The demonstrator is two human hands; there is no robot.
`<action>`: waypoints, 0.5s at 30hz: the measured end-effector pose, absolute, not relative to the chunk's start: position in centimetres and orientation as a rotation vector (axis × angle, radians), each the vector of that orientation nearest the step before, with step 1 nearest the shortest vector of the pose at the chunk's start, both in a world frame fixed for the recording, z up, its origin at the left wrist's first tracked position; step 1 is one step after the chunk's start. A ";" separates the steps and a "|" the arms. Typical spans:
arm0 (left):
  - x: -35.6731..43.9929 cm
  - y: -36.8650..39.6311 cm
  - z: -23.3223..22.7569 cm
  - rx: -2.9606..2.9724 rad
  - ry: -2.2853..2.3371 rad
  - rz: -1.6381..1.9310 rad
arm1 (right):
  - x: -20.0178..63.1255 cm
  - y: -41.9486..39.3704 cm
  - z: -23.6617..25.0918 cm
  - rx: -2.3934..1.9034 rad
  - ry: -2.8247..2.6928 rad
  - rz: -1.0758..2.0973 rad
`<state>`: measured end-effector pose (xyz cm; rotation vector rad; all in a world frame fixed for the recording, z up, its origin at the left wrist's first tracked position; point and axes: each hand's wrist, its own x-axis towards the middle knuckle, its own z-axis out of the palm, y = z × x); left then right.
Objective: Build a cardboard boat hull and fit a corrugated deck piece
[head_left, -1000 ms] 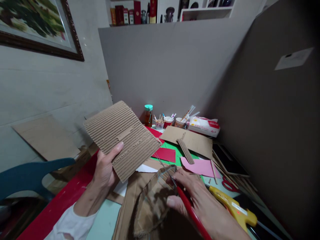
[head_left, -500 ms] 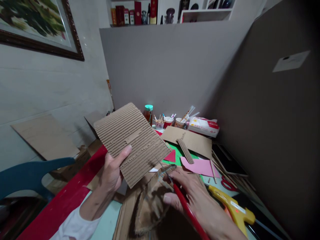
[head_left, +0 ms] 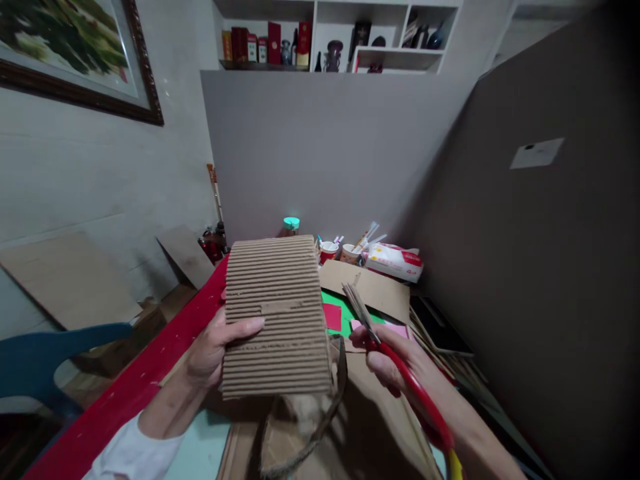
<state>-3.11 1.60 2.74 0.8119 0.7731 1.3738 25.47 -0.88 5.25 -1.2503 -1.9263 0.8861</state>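
My left hand (head_left: 216,350) grips a sheet of corrugated cardboard (head_left: 277,313) by its left edge, thumb across the ribbed face, holding it up in front of me. My right hand (head_left: 395,357) is closed around red-handled scissors (head_left: 400,373), blades pointing up and left, just to the right of the sheet. A curved cardboard piece (head_left: 305,427) lies on the table below both hands.
Paper cups with sticks (head_left: 340,252), a green-capped bottle (head_left: 291,225) and a tissue pack (head_left: 395,261) stand at the back. A flat cardboard sheet (head_left: 375,290) lies over green paper. Grey boards wall the back and right. A blue chair (head_left: 45,357) is at the left.
My left hand turned the corrugated sheet upright and brought it to the centre. My right hand lifted the scissors off the curved piece and moved right. The view tilted up.
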 end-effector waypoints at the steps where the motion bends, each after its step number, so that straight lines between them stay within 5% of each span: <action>1: -3.3 1.5 2.7 0.863 0.747 1.299 | 26.0 -0.9 5.4 -1.229 -1.925 0.924; 15: -3.6 0.0 2.4 1.111 0.749 0.789 | 29.6 -3.8 8.6 -1.301 -2.182 0.898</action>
